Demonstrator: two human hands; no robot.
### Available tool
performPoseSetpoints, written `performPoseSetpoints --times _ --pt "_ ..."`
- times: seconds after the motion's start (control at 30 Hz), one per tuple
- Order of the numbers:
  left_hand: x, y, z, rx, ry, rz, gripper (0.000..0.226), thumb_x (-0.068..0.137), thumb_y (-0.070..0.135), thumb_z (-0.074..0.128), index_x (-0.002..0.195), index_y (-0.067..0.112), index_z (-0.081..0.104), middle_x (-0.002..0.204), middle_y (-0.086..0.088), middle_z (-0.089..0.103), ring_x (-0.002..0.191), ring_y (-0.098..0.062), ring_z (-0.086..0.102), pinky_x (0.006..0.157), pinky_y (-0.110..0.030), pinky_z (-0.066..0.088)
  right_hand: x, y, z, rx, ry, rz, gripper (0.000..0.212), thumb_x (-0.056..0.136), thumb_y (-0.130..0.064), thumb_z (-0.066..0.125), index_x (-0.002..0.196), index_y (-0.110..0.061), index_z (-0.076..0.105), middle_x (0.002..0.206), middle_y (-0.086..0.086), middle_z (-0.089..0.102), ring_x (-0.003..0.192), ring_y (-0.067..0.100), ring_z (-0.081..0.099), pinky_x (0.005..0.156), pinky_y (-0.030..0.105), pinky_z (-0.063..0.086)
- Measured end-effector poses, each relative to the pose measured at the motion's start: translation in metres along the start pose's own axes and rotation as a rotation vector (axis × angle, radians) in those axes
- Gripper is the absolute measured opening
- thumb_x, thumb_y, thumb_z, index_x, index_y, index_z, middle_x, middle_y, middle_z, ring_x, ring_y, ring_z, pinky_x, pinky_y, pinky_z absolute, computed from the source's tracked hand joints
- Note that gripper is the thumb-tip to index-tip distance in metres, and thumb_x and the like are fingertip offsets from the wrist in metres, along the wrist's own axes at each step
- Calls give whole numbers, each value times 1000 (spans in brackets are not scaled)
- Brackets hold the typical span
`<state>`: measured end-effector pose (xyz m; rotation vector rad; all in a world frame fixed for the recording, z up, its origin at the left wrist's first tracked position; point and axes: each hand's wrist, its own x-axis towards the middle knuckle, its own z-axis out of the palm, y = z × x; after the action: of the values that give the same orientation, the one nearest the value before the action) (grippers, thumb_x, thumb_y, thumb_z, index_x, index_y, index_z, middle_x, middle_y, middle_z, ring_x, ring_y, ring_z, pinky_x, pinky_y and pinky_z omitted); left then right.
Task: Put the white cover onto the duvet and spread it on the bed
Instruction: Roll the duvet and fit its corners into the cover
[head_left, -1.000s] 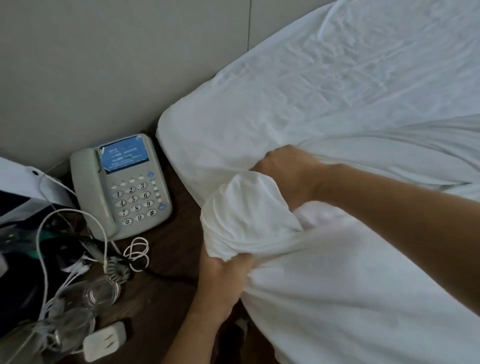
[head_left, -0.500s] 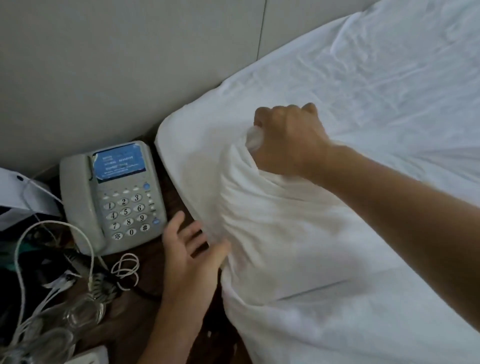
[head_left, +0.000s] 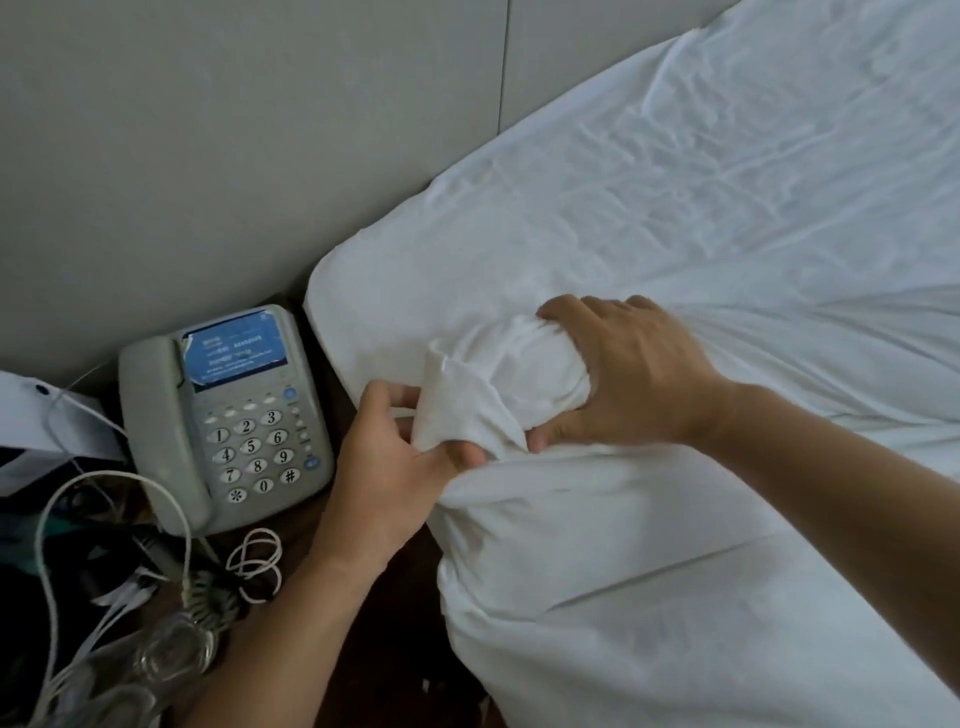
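The white cover (head_left: 649, 597) lies over the duvet at the near corner of the bed (head_left: 675, 182), by the headboard. Its corner (head_left: 498, 384) is bunched into a thick wad. My right hand (head_left: 628, 374) grips that wad from above, fingers curled over it and thumb below. My left hand (head_left: 400, 447) pinches the loose flap of the corner between thumb and fingers, just left of the right hand. The duvet itself is hidden inside the cover.
A grey desk phone (head_left: 228, 415) sits on the dark nightstand (head_left: 363, 613) left of the bed, close to my left hand. White cables (head_left: 104, 519), a clear glass (head_left: 171, 654) and a white bag (head_left: 31, 426) crowd the nightstand's left. A grey padded wall (head_left: 234, 130) stands behind.
My left hand rose from beside the phone and took hold of the cover's corner flap. My right hand came back down and regripped the bunched corner lower on the bed.
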<state>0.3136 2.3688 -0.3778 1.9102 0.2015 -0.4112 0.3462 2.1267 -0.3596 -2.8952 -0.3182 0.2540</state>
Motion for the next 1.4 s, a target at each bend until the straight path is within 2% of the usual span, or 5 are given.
performPoseSetpoints --times 0.4,0.63,0.87,1.0,1.4 --pt "17 -21 10 45 -113 136 81 52 83 76 89 16 52 75 -3 66 66 -12 63 54 -34 53 102 19 -62 614 -942 312 56 68 -81 60 81 -32 84 98 3 80 90 20 77 89 37 58" --pt "10 -17 9 499 275 497 38 105 43 41 79 19 53 54 13 35 48 -22 50 46 -29 30 72 -2 -63 223 -544 251 100 59 -106 19 98 -28 68 97 -8 69 91 14 66 94 40 48" --pt "-22 -18 39 -167 282 140 13 102 32 57 98 22 62 77 3 65 70 -3 59 65 -26 48 -15 -28 -9 -242 89 136 116 50 -88 73 141 -22 45 137 13 49 126 39 47 107 59 35" --pt "-41 -29 63 -281 187 -99 76 69 58 85 129 35 46 124 14 59 110 1 63 88 -23 55 -49 -22 22 -172 443 104 104 76 -87 58 148 -12 49 152 28 40 144 50 32 117 72 14" --pt "-84 -54 95 -336 315 -168 57 57 52 86 106 54 57 88 28 71 77 7 68 62 -8 48 63 23 -24 126 13 339 79 86 -86 24 66 -17 57 76 5 65 80 31 61 70 37 41"
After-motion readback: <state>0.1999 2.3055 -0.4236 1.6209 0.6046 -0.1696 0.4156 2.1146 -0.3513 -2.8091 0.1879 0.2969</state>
